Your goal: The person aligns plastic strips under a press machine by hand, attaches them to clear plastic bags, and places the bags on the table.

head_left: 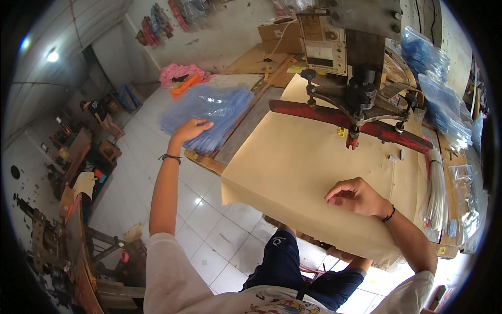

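Observation:
My left hand (189,130) reaches out to the left and rests on a stack of clear bluish plastic sheets (209,107) lying on a wooden side board. Its fingers lie on the near edge of the stack. My right hand (354,195) rests loosely curled on the brown paper-covered worktable (293,162), and I see nothing in it. Beyond the right hand a red metal bar (366,123) of a press machine (355,63) hangs over the table.
More bundles of bluish plastic bags (434,89) pile at the right edge, with clear strips (436,193) beside them. Cardboard boxes (280,34) stand at the back. A pink cloth heap (180,73) lies on the white tiled floor (209,220). Cluttered shelves line the left.

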A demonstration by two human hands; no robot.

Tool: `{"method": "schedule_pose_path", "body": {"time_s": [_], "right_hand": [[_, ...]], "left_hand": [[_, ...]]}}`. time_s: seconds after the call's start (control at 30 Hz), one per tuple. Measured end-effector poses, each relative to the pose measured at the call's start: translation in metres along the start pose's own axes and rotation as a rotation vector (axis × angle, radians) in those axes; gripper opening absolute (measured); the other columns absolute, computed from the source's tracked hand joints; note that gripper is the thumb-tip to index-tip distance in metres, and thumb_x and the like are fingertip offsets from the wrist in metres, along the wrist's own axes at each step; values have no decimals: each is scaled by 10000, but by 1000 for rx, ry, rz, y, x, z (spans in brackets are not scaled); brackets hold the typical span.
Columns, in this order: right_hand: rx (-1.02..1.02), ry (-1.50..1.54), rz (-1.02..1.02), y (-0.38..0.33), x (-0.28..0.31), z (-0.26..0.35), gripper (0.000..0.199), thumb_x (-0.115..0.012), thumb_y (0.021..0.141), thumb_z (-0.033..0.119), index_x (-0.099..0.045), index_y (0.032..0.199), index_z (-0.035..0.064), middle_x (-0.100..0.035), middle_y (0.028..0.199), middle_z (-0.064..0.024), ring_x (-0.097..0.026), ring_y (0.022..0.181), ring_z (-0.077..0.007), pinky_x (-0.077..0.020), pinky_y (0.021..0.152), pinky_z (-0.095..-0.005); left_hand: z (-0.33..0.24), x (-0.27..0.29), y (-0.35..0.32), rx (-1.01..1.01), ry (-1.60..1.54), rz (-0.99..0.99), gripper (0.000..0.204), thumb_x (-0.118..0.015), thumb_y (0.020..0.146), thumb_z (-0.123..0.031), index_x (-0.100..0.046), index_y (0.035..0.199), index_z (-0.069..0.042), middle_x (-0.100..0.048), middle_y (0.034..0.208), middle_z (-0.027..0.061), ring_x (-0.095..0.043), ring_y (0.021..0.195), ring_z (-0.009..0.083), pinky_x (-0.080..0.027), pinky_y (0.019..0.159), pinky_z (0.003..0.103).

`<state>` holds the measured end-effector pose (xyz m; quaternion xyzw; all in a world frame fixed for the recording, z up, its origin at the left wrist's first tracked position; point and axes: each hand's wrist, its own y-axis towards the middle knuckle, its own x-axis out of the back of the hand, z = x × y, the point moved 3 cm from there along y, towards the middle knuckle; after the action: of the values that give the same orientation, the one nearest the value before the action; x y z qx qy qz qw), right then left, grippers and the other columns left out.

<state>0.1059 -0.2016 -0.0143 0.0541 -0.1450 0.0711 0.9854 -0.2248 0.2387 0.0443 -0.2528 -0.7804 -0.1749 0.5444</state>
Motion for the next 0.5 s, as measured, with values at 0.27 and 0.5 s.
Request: {"method": "schedule_pose_path", "body": {"time_s": [0.27,0.5], "right_hand": [[29,-51,-14,1,-3,7,171,-684,949,33,-725,1112,-1,-750,984,-65,-702,908,-129,-559,848,-291],[20,-23,-24,-1,0,2,163,-678,960,44,-726,1110,1,-746,975,-61,-699,911,-125,-557,849,-290]], "left_hand": [[32,-4,13,-19,-111,-11,691,-574,1008,-523,-610,1361,69,-643,1375,229,-612,1269,305,-437,1088,357],[13,2,25,107,69,111,562,-541,1052,-430,-654,1283,71,-703,1284,184,-637,1186,266,-456,1048,355]]}}
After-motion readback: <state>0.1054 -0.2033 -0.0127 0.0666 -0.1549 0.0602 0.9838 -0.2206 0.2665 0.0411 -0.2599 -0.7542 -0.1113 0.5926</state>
